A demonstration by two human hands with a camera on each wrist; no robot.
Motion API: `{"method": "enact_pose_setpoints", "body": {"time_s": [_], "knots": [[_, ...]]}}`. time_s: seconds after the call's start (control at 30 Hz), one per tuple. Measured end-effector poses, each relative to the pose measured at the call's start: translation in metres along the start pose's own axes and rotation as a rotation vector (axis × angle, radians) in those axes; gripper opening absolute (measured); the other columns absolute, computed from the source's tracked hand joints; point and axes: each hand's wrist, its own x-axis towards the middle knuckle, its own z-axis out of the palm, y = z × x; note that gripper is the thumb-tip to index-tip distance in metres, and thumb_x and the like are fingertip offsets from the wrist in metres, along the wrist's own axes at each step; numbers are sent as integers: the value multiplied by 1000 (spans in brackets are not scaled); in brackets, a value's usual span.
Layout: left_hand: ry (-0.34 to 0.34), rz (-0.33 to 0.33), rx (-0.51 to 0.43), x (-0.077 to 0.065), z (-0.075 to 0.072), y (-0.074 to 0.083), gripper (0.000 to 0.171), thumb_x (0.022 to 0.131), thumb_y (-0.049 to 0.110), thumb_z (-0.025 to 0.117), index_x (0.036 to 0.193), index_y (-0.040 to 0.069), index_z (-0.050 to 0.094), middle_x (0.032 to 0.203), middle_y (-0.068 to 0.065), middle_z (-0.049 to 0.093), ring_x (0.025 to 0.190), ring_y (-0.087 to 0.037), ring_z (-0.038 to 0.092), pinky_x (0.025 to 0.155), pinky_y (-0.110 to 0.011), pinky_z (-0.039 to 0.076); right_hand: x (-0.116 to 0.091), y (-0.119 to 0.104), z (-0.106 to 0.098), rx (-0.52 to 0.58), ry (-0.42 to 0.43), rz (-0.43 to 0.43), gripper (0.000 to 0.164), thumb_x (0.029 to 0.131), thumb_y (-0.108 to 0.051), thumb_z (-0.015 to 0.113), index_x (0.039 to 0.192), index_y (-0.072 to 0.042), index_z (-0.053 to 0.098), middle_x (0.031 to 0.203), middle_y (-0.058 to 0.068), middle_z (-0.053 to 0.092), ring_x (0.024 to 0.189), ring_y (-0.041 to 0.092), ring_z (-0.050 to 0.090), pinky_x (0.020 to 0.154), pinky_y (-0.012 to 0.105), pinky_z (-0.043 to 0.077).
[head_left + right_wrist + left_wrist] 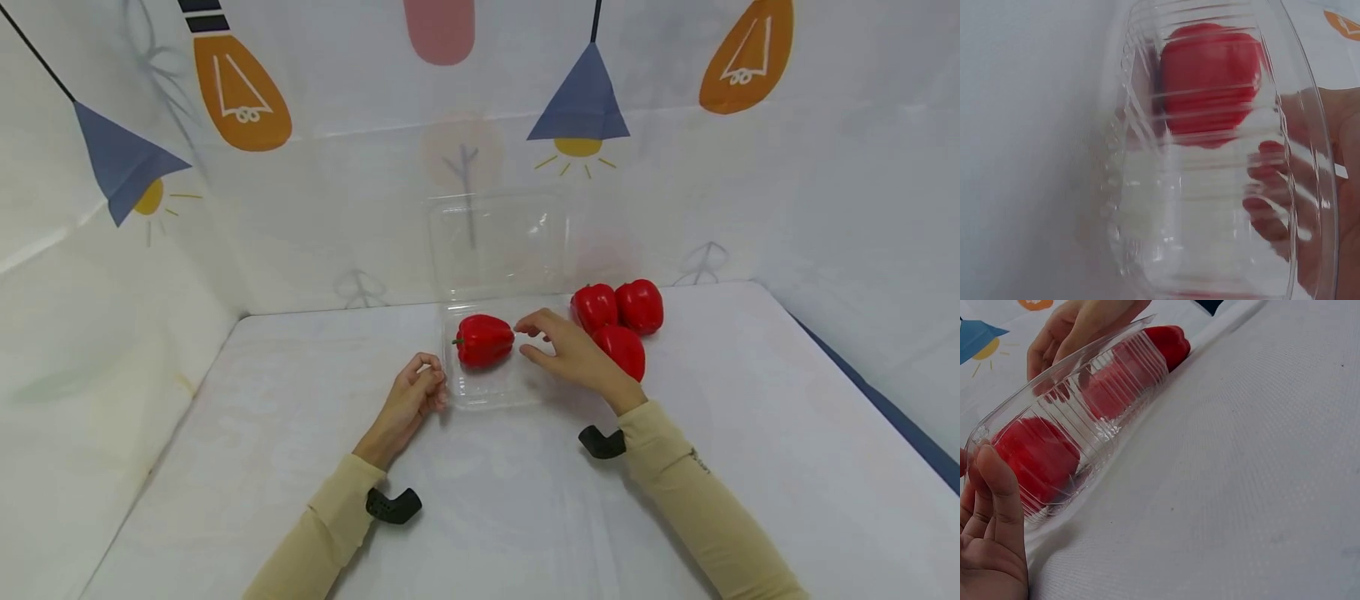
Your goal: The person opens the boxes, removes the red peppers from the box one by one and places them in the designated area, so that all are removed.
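A clear plastic clamshell box (510,395) lies on the table with its lid (498,250) raised against the back. One red bell pepper (483,340) rests in its left part, green stem toward the left. My left hand (408,402) pinches the box's left rim; in the left wrist view its thumb (999,481) presses the rim from outside. Over the right part of the box hovers my right hand (577,354), thumb and fingers apart and holding nothing. Seen through the box wall in the right wrist view, its fingertips (1266,215) are beside the pepper (1210,81).
Three more red bell peppers cluster right of the box: two at the back (595,307) and another (621,350) partly behind my right hand. A white printed cloth (337,192) forms the wall behind the white table (480,517).
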Motion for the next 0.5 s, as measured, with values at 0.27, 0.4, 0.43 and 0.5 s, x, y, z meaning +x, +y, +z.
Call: {"method": "enact_pose_setpoints", "body": {"time_s": [0.27,0.4,0.43,0.5], "knots": [[-9,-13,-7,1,1,-2,8,93,3,44,97,11,44,63,3,52,55,-6,50,51,-18,46,11,-7,12,-71,1,-3,48,87,-23,66,131,-15,48,129,5,51,118,25,51,96,42,50],[-15,-19,6,1,0,-1,8,94,4,43,97,11,42,64,3,52,56,-6,49,52,-18,46,17,-12,18,-103,-6,-14,52,87,-26,66,133,-16,44,133,3,46,124,24,47,100,42,47],[-15,-19,10,1,-1,0,8,94,4,43,97,12,42,64,3,52,55,-7,49,52,-18,46,19,-14,20,-102,-5,-20,52,87,-26,66,133,-16,44,133,3,45,124,23,47,100,43,47],[-14,-19,16,0,-1,1,7,94,5,43,98,11,42,63,3,51,55,-7,49,52,-18,46,23,-16,23,-99,-7,-39,51,88,-26,66,133,-15,44,134,4,45,124,22,46,101,42,46]]}}
